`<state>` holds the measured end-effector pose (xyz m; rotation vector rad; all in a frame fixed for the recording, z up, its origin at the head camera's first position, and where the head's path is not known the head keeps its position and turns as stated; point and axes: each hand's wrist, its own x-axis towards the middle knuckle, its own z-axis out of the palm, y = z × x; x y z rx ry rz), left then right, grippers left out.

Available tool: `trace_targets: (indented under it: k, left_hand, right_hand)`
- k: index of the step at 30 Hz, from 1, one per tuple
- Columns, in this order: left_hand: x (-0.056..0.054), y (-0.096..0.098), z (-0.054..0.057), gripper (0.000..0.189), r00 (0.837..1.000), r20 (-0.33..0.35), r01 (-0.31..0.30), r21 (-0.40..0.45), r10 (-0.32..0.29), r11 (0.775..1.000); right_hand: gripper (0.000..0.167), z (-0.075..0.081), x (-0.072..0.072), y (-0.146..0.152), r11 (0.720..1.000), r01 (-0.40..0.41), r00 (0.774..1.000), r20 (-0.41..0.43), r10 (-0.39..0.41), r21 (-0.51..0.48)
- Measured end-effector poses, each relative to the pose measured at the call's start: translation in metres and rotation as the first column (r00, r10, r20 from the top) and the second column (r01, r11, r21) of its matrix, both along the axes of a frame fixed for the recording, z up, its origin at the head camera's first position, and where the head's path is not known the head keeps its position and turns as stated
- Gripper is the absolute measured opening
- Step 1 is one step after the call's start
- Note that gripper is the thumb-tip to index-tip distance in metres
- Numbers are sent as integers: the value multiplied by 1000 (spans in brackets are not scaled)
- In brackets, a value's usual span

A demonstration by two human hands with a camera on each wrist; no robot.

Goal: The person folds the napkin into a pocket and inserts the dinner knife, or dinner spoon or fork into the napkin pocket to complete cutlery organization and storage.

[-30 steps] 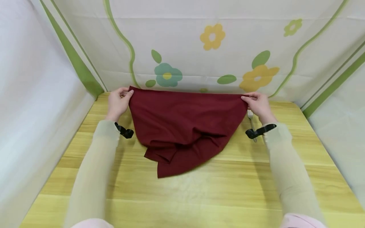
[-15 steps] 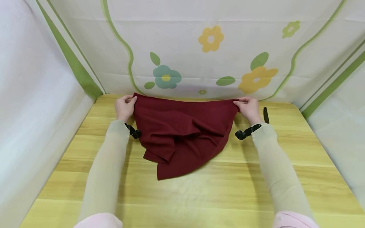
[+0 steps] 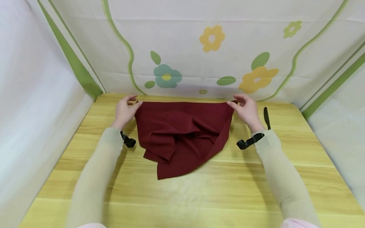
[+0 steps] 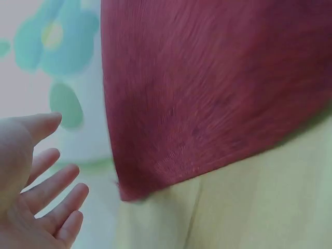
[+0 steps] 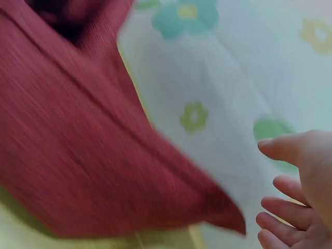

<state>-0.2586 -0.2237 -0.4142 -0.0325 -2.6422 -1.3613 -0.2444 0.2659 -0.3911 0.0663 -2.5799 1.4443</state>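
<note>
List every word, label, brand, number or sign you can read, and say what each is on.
None: no readable text in any view.
Red cloth and table: no lettering visible.
Curtain: only pictures and green bands, no words.
Black wrist straps and black utensil: too small to tell.

Left grip [image 3: 124,111] and right grip [image 3: 246,110] are unclenched.

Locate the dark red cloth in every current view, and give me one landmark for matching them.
Head: dark red cloth sits centrally, mostly below mid-height.
Left wrist: cloth fills the upper middle and right.
Right wrist: cloth covers the left, one corner pointing lower right.
Shared landmark: teal flower with a yellow centre.
</note>
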Motion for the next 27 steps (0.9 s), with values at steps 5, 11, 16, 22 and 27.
trace_targets:
  k: [5, 11, 16, 22, 27]
  left_hand:
    - [30, 13, 13, 51, 989, -111, 87, -63, -94, 994]
    - [73, 22, 23, 41, 957, -236, 141, -124, -167, 982]
    - [107, 29, 28, 43, 920, -305, 200, -179, -248, 963]
    - [140, 36, 20, 41, 913, -276, 245, -215, -300, 945]
    - [158, 40, 8, 32, 906, -224, 305, -239, -358, 922]
  right_hand:
    - [56, 15, 31, -24, 996, -94, 996, -12, 94, 8]
    - [48, 19, 65, -62, 957, -290, 955, -55, 291, 27]
    - [48, 13, 90, -90, 890, -456, 889, -44, 457, 19]
    - [46, 0, 112, -113, 797, -603, 796, -40, 604, 24]
    - [43, -10, 127, -124, 723, -686, 723, -29, 690, 79]
